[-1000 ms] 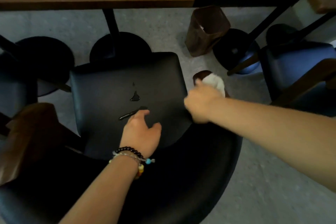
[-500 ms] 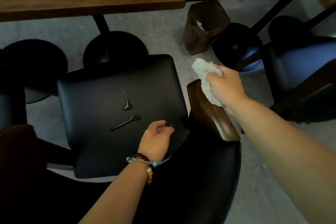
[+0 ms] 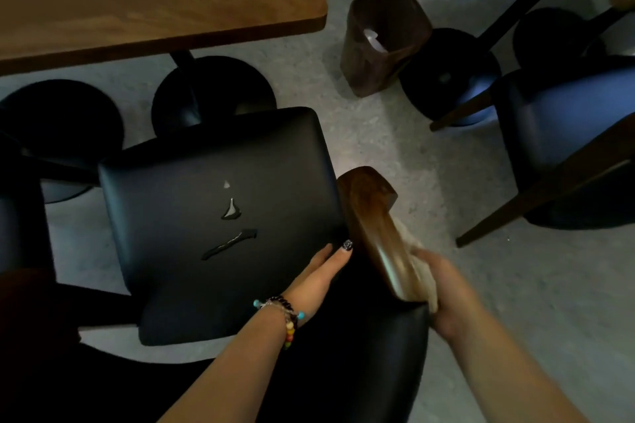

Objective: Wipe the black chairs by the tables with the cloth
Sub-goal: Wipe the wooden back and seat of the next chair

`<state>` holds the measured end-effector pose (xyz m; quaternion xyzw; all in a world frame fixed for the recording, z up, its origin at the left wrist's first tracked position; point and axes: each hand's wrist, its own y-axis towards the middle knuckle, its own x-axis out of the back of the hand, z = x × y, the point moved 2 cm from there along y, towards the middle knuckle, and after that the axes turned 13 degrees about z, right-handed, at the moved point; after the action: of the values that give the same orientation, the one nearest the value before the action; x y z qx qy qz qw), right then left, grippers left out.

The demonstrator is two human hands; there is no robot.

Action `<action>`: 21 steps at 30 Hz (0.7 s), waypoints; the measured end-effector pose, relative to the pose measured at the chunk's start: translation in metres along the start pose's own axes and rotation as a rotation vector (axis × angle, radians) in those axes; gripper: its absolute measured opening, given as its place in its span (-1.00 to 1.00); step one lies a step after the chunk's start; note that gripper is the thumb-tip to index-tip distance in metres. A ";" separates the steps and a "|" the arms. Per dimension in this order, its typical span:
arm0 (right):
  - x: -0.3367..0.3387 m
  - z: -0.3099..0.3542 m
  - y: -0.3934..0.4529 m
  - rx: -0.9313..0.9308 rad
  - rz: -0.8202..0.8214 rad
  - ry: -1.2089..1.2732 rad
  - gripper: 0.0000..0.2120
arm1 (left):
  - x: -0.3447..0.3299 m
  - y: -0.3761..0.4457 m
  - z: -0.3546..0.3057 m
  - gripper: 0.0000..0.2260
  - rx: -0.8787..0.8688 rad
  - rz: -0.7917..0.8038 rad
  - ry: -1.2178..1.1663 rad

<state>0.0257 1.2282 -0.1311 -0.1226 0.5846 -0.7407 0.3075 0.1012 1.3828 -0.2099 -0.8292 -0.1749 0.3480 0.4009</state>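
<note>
Grey floor [image 3: 395, 154]; right hand [image 3: 446, 288] gripping cloth [image 3: 417, 251] slid down armrest [image 3: 376, 233]; left hand [image 3: 319, 275] flat, relaxed on seat [image 3: 178, 216].

My left hand [image 3: 318, 276] lies flat, fingers straight, reaching far and right; my right hand [image 3: 443, 288], blurred, is curled round a cloth [image 3: 417, 251].

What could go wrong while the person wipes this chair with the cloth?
The shiny wet streaks on the black padded chair seat lie away from the pale crumpled cloth, which the right hand presses on the outer side of the brown wooden armrest; they could get missed. The left hand rests flat near them and might smear them. Moving on could bump the brown wooden bin nearby.
</note>
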 end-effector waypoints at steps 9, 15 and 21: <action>-0.004 0.031 -0.012 0.035 0.319 -0.832 -0.27 | -0.006 0.021 0.030 -0.32 -0.038 -0.168 0.064; -0.009 0.031 -0.003 0.103 0.421 -0.908 -0.68 | 0.008 0.028 0.043 -0.39 -0.044 -0.214 0.061; -0.010 0.030 -0.002 0.147 0.453 -0.858 -0.52 | 0.014 0.028 0.042 -0.16 0.035 -0.210 0.175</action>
<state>0.0489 1.2107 -0.1187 -0.2645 0.3631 -0.5772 0.6819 0.0808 1.3962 -0.2569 -0.8264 -0.2190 0.2337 0.4632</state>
